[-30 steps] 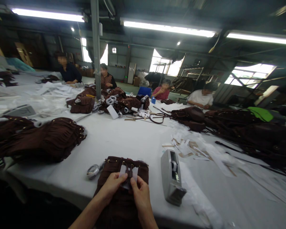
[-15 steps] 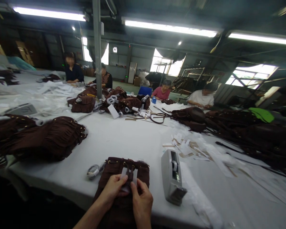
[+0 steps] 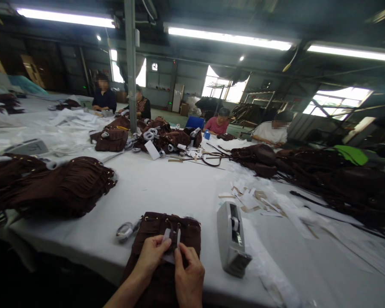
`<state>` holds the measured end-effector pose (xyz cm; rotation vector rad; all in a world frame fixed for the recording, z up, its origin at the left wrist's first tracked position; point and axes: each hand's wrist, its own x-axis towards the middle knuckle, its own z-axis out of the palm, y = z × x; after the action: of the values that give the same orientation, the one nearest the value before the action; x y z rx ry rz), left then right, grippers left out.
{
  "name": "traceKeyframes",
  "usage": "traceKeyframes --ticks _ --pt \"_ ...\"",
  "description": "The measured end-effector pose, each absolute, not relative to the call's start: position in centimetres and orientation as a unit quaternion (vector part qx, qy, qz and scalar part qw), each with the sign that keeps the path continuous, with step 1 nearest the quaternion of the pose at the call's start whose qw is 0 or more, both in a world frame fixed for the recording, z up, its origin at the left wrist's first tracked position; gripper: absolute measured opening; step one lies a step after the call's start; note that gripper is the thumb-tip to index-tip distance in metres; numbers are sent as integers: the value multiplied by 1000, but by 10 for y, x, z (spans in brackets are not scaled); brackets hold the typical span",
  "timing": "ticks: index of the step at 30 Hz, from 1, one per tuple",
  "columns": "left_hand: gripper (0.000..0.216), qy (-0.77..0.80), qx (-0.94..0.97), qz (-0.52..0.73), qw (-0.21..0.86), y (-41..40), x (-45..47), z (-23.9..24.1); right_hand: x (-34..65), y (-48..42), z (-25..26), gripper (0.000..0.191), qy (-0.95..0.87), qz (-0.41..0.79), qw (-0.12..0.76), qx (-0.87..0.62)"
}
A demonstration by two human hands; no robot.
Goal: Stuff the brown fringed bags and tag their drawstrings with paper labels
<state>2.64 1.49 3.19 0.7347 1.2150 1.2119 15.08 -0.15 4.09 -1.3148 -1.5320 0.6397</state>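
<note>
A dark brown fringed bag (image 3: 191, 233) with brass eyelets lies at the table's front edge, its lower part toward me. My left hand (image 3: 151, 256) pinches the left side of a small white wrapping sheet (image 3: 167, 234), thumb on top. The right edge of that sheet is between the thumb and fingers of my right hand (image 3: 190, 271). The sheet lies behind the bag's two hanging cord ends (image 3: 172, 229), with its sides turned up around them. Left of the bag rests a wrapped, coiled strap (image 3: 125, 231). A grey tape dispenser (image 3: 227, 241) stands to its right.
Brown bags (image 3: 64, 182) are piled on the left, more (image 3: 324, 179) on the right. Paper scraps (image 3: 253, 199) lie beyond the dispenser. A metal post (image 3: 130, 64) rises behind the central heap (image 3: 176, 139). Several co-workers sit across the table.
The right side of the white sheet has turned up and inward, closer to the cords. My right hand has shifted slightly left. One far co-worker has moved a little right.
</note>
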Motion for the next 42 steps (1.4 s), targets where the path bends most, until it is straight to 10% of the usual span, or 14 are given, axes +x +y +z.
traceKeyframes --ticks 29,42 --pt "37 578 390 526 487 4 32 36 137 -11 26 29 -739 159 406 -514" --pt "41 557 367 496 555 10 27 32 158 18 33 45 -462 570 423 -532"
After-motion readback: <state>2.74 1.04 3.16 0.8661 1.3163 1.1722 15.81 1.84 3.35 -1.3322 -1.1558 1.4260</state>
